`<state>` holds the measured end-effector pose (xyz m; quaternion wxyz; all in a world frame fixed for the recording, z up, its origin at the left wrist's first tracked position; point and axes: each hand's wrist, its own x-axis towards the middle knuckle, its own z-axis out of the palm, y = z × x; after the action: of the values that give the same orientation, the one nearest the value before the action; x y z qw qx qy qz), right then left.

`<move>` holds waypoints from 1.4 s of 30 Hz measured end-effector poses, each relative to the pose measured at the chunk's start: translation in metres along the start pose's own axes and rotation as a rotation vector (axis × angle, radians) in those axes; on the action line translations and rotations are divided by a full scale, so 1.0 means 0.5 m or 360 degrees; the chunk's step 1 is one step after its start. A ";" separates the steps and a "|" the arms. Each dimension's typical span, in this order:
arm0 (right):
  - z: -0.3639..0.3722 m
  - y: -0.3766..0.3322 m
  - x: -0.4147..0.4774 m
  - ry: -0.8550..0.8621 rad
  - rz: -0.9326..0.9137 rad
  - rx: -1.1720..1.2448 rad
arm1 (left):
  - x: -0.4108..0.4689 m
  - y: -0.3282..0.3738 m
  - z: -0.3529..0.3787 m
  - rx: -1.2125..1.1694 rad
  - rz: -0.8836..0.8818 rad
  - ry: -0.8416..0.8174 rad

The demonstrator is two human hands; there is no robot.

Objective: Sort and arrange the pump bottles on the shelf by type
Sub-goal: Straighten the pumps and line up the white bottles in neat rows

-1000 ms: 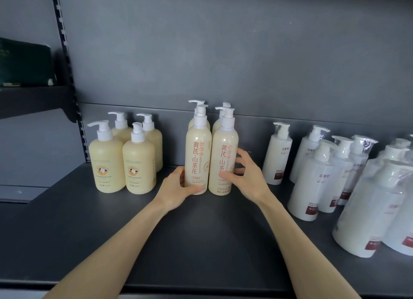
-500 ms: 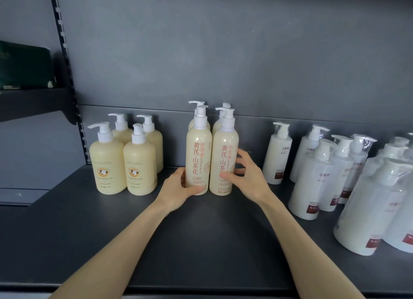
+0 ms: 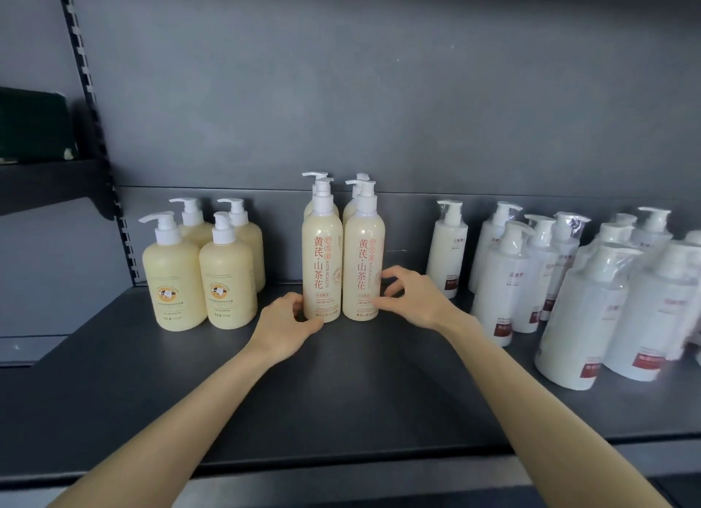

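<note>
Shelf (image 3: 341,393): three groups standing, well apart. White bottles (image 3: 500,280) crowd right, squat yellow bottles (image 3: 174,280) left. Mid-shelf, left tall bottle (image 3: 322,257) beside right tall bottle (image 3: 363,257), two more behind. Left hand (image 3: 284,325) clamps left one's base; right hand (image 3: 417,299) pinches right one low down. Hardly any shift since moments ago: fine squaring only, sorting looks nearly done.

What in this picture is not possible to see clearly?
Head view only:
- Rear tall bottles: bodies hidden by the left front tall bottle and right front tall bottle.
- White bottles: blurred, labels unreadable, last cut by right edge.
- Yellow bottles: small print too small.
</note>
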<state>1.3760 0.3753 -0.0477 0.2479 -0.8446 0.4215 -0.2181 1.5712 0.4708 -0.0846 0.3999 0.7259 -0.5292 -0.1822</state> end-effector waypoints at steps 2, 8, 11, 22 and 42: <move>-0.012 -0.002 -0.012 0.0008 -0.0004 -0.0097 | -0.013 0.002 -0.008 0.0099 0.0023 0.0000; -0.092 -0.025 -0.050 0.0097 -0.0043 -0.0227 | -0.030 0.075 -0.025 0.0240 0.0269 -0.0130; -0.161 -0.048 -0.059 0.0175 -0.0083 -0.0360 | -0.023 0.156 -0.032 0.0277 0.0481 -0.0155; -0.399 -0.035 -0.040 0.0375 -0.0028 -0.0750 | 0.081 0.384 -0.010 0.0592 0.1019 -0.0022; -0.523 0.187 0.179 -0.0368 -0.0079 -0.0506 | 0.306 0.486 0.161 0.0602 0.0694 -0.0367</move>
<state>1.2177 0.1915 0.1146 0.1528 -0.9026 0.3984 -0.0565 1.4215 0.2705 0.0782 0.2248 0.6314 -0.7387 -0.0715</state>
